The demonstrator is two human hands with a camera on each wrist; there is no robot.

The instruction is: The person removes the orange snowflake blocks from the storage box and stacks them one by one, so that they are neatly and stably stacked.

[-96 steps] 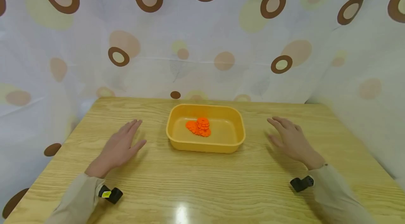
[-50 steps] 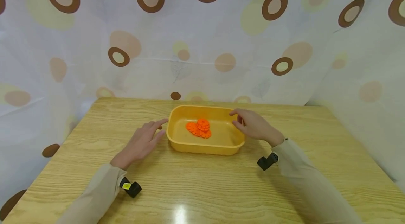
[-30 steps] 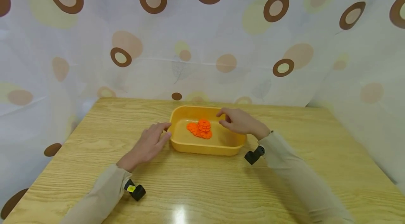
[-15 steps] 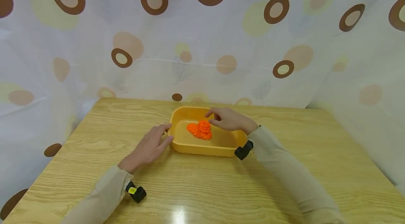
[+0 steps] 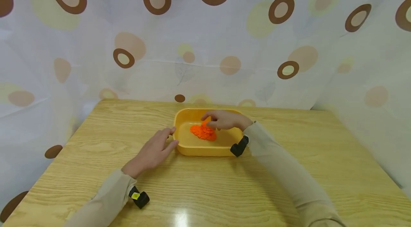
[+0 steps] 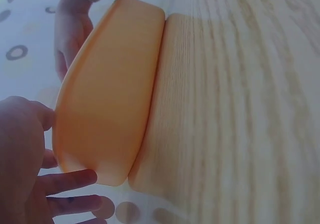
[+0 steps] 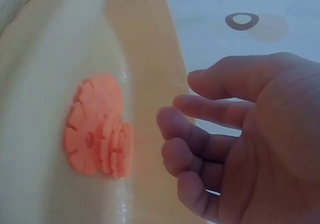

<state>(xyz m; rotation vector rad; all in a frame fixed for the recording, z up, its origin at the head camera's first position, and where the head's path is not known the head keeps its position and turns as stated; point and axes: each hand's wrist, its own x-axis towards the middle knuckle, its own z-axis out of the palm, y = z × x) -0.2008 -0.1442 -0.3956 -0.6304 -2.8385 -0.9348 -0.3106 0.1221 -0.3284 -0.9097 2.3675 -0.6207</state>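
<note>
A yellow plastic basin (image 5: 205,151) sits on the wooden table, with a small pile of orange notched discs (image 5: 199,132) inside it, several of them stacked. My left hand (image 5: 154,150) touches the basin's left end; in the left wrist view its thumb tip meets the rim and a straight finger lies against the outer wall. Over the basin, my right hand (image 5: 224,119) reaches in from the right, its fingers bent loosely beside the stack. The right wrist view shows a gap between that hand's fingers and the discs (image 7: 102,129), with nothing held. The hand partly hides the stack from the head camera.
Bare wooden table top (image 5: 192,187) surrounds the basin. A patterned curtain (image 5: 160,41) hangs behind the table and along both sides. A black camera (image 5: 239,146) on the right wrist hangs near the basin's front right corner.
Both hands came in from the sides to the basin. The left hand reached its left end; the right hand passed over the right rim and leftward to the discs. The basin has shifted slightly right.
</note>
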